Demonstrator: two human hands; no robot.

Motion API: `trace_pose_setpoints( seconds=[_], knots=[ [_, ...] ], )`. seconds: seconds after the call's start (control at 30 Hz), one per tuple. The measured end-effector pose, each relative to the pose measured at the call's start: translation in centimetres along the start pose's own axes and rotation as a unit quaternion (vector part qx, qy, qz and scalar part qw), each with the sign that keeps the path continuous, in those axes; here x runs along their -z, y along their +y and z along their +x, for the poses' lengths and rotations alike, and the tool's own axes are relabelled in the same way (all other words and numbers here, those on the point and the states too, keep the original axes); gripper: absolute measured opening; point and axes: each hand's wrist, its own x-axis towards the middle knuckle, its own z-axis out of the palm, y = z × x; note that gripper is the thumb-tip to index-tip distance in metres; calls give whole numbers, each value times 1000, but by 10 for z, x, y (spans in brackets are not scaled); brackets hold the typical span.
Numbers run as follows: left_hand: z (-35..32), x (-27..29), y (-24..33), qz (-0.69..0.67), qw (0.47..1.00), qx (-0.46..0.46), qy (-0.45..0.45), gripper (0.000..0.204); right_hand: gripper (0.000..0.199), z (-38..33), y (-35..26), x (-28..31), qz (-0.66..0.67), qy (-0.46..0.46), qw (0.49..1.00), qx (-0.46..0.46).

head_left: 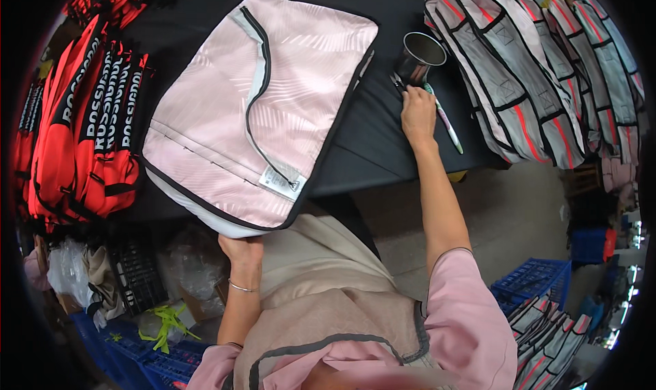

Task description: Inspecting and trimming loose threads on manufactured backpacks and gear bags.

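A pink patterned fabric bag (301,82) with black edging lies tilted on the black-covered table, its front edge hanging over the rim. A black zipper curves loosely across its upper face, and a white label (279,181) is near the front corner. My left hand (242,248) grips the bag's front edge from below, its fingers hidden under the fabric. At the right, my right hand (418,113) is closed on small dark thread snips (398,81), tips pointing away from me. Just beyond it stands a shiny metal cup (415,67). A slim white-and-green patterned stick (445,122) lies beside the hand.
Red bags (102,130) with black straps are stacked along the table's left. Grey bag pieces (526,82) with black edging and coral stripes fill the right side. Blue crates (536,281) stand on the floor at right, and a black crate (137,267) at lower left.
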Motion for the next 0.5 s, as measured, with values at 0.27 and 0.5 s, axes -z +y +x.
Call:
trace_pose_setpoints(
  seconds=[0.27, 0.5],
  knots=[
    [6, 6, 24, 76, 996, -36, -3, 34, 20, -8, -24, 16, 69, -146, 985, -56],
    [-20, 23, 40, 178, 979, -92, 41, 48, 19, -7, -27, 50, 469, -252, 812, -241]
  ],
)
